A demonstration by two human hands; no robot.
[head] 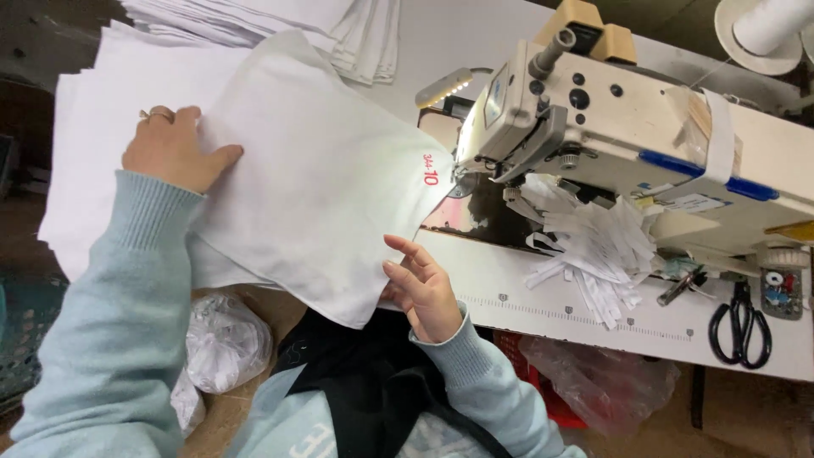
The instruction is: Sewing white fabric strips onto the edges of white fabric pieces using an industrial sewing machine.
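My left hand (174, 148) lies flat on the white fabric piece (314, 178), fingers close together and pressed down on its upper left edge, thumb stretched out along the cloth. My right hand (421, 288) is at the piece's lower right edge, near the front edge of the sewing table (509, 288); the fingers are loosely spread and curled, their tips touching the cloth's border, and I cannot tell whether they actually pinch it. The piece spreads from the table's left end towards the sewing machine (610, 119), its far corner with small red marks lying just beside the needle area. Beneath it sits a stack of white cut pieces (93, 110), and another folded pile (339, 30) lies at the back edge of the table. Right of the needle, a heap of white label strips (593, 246) rests on the table against the machine's base. Black scissors (740, 326) lie near the table's right front corner. A small lamp (443, 87) juts out at the machine's head. Below the front edge hang a clear plastic bag (602, 377) over something red, and a crumpled bag (225, 339) lies by my left sleeve.
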